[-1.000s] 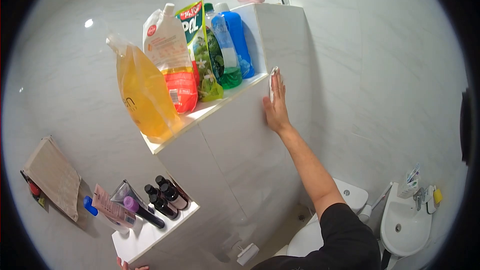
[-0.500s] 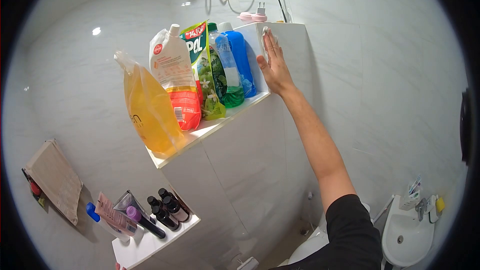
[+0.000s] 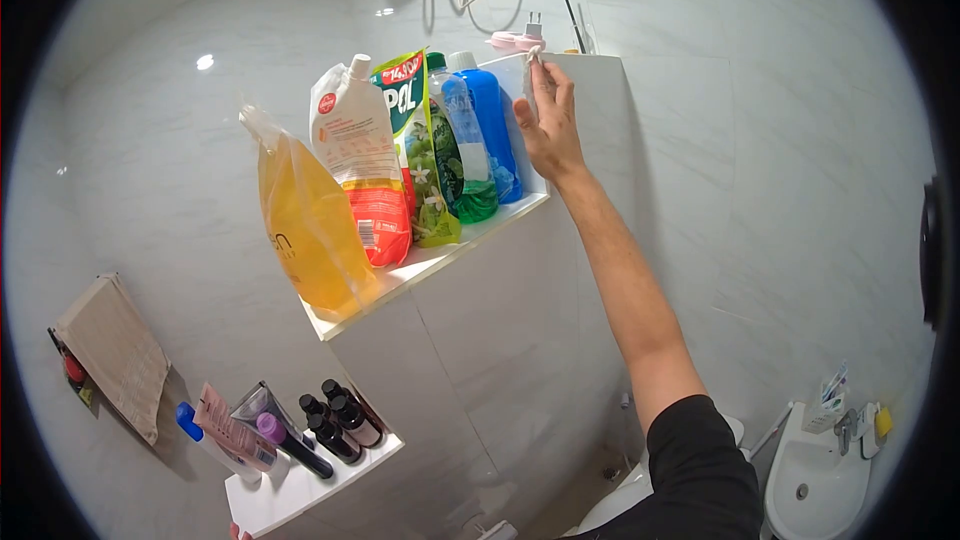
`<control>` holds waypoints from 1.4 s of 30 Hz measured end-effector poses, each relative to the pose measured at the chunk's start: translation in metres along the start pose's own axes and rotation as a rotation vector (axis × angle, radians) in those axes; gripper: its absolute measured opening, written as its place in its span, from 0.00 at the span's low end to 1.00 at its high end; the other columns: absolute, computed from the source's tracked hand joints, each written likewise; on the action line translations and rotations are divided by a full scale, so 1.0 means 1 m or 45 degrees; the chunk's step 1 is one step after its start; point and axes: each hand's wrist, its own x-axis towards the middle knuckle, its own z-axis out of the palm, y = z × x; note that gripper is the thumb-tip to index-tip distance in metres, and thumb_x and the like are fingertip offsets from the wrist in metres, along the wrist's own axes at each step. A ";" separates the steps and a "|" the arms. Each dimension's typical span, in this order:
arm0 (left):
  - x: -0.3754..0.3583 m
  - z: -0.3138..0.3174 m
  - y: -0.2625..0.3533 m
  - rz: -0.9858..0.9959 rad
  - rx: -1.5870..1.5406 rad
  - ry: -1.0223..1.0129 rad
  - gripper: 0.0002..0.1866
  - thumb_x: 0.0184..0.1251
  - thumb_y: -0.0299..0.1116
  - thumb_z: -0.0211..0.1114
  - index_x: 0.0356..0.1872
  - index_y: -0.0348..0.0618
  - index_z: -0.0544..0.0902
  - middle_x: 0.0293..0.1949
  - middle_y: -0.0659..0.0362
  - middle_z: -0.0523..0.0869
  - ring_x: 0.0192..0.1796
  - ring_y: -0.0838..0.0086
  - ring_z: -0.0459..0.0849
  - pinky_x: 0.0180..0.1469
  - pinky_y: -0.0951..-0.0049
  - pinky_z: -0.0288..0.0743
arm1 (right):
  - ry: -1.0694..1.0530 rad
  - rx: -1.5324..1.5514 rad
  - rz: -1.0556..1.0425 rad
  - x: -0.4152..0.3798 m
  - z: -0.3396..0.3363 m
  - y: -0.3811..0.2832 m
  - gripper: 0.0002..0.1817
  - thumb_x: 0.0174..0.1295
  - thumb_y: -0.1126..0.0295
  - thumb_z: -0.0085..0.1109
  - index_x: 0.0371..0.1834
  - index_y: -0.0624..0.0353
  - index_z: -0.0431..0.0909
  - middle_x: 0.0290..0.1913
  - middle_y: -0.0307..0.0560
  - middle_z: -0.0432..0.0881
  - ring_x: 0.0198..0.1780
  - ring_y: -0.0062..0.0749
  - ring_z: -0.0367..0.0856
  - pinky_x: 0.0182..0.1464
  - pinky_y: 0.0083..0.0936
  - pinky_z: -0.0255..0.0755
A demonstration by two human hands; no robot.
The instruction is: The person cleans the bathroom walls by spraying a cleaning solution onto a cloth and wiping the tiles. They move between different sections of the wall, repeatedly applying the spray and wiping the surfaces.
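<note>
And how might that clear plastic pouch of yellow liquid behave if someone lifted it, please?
The clear pouch would probably sag, its creased film looking soft; it may feel heavy, being largely filled; and it might tip, since it leans.

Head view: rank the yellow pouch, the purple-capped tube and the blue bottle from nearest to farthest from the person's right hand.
From the right hand:
1. Blue bottle: just to its left, on the upper shelf.
2. Yellow pouch: at that shelf's left end.
3. Purple-capped tube: lower left, on the lower shelf.
</note>
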 end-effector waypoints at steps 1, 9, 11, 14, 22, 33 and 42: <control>0.001 -0.001 -0.004 0.004 -0.004 0.001 0.19 0.66 0.26 0.58 0.53 0.19 0.78 0.64 0.36 0.74 0.33 0.61 0.86 0.34 0.69 0.84 | -0.023 -0.012 -0.015 0.001 -0.003 0.001 0.51 0.71 0.29 0.32 0.77 0.69 0.58 0.72 0.60 0.57 0.75 0.53 0.57 0.77 0.45 0.51; 0.000 -0.003 -0.013 0.245 0.211 0.016 0.16 0.73 0.30 0.53 0.38 0.22 0.83 0.53 0.34 0.81 0.26 0.62 0.84 0.30 0.69 0.82 | 0.024 -0.004 0.092 -0.001 -0.011 0.044 0.43 0.76 0.39 0.36 0.76 0.71 0.59 0.72 0.61 0.57 0.72 0.55 0.64 0.74 0.40 0.59; -0.002 0.002 -0.007 0.189 0.188 0.027 0.16 0.73 0.29 0.53 0.37 0.23 0.83 0.53 0.34 0.81 0.26 0.62 0.84 0.29 0.69 0.82 | -0.030 0.011 0.120 -0.013 -0.018 0.043 0.44 0.76 0.38 0.34 0.77 0.70 0.57 0.73 0.59 0.56 0.74 0.53 0.61 0.75 0.39 0.59; 0.005 -0.002 -0.004 0.302 0.372 -0.060 0.14 0.73 0.28 0.54 0.36 0.23 0.83 0.54 0.33 0.80 0.26 0.61 0.84 0.27 0.69 0.82 | -0.084 0.014 0.126 -0.059 -0.026 0.037 0.44 0.77 0.38 0.32 0.78 0.70 0.54 0.75 0.59 0.54 0.77 0.51 0.56 0.76 0.38 0.56; 0.005 0.005 0.000 0.096 -0.007 0.097 0.14 0.72 0.27 0.56 0.34 0.22 0.83 0.52 0.31 0.81 0.25 0.61 0.85 0.24 0.73 0.84 | -0.398 -0.043 0.420 -0.307 -0.056 0.012 0.42 0.75 0.49 0.47 0.79 0.70 0.49 0.78 0.63 0.50 0.79 0.58 0.51 0.78 0.46 0.50; 0.007 -0.008 -0.008 0.281 0.274 -0.129 0.21 0.73 0.31 0.55 0.50 0.13 0.77 0.43 0.30 0.84 0.22 0.59 0.85 0.25 0.70 0.86 | -0.608 -0.109 0.512 -0.385 -0.073 0.008 0.43 0.73 0.53 0.52 0.80 0.69 0.44 0.81 0.64 0.44 0.82 0.61 0.42 0.81 0.49 0.38; 0.000 0.011 0.008 0.045 0.095 -0.030 0.23 0.70 0.28 0.52 0.65 0.37 0.75 0.75 0.50 0.66 0.42 0.76 0.78 0.41 0.79 0.74 | -0.320 0.059 0.037 -0.127 -0.031 0.019 0.42 0.76 0.45 0.40 0.81 0.67 0.44 0.83 0.60 0.43 0.84 0.55 0.39 0.81 0.50 0.31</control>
